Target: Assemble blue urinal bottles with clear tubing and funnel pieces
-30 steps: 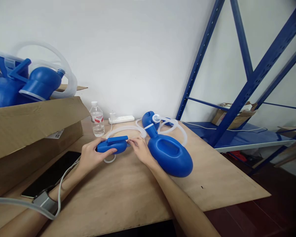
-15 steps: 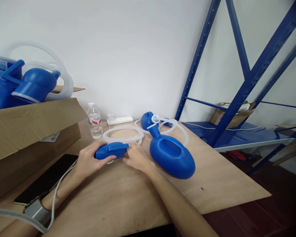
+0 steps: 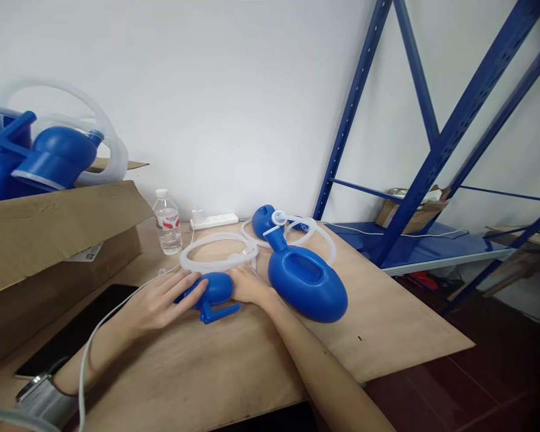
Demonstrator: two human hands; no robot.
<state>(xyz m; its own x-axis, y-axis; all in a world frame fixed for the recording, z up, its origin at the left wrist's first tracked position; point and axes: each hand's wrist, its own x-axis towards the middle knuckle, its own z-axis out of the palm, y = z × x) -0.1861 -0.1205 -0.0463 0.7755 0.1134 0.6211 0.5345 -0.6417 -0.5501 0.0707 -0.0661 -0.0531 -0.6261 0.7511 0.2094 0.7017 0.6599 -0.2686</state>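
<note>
A small blue plastic part (image 3: pixel 218 288) with a handle-like arm pointing to the right lies low over the table. My left hand (image 3: pixel 162 297) is closed round its left end, fingers on top. At its right side is my right hand (image 3: pixel 247 285), its fingers mostly hidden behind the part and near a coiled clear tube (image 3: pixel 216 264). Right of my right hand, a large blue bottle (image 3: pixel 308 282) lies on its side, its neck towards the back left. Behind it sits another blue part (image 3: pixel 263 221) with a clear tube.
A cardboard box (image 3: pixel 67 210) of blue parts and tubes stands at the left, beside a dark tablet (image 3: pixel 76 330). A water bottle (image 3: pixel 168 222) and a power strip (image 3: pixel 215 221) are near the wall. Blue shelving (image 3: pixel 432 243) stands right. A cable crosses my left forearm.
The blue part has turned over, so its arm now faces me and its rounded side shows. My left hand has shifted its fingers on top. The view has moved slightly right.
</note>
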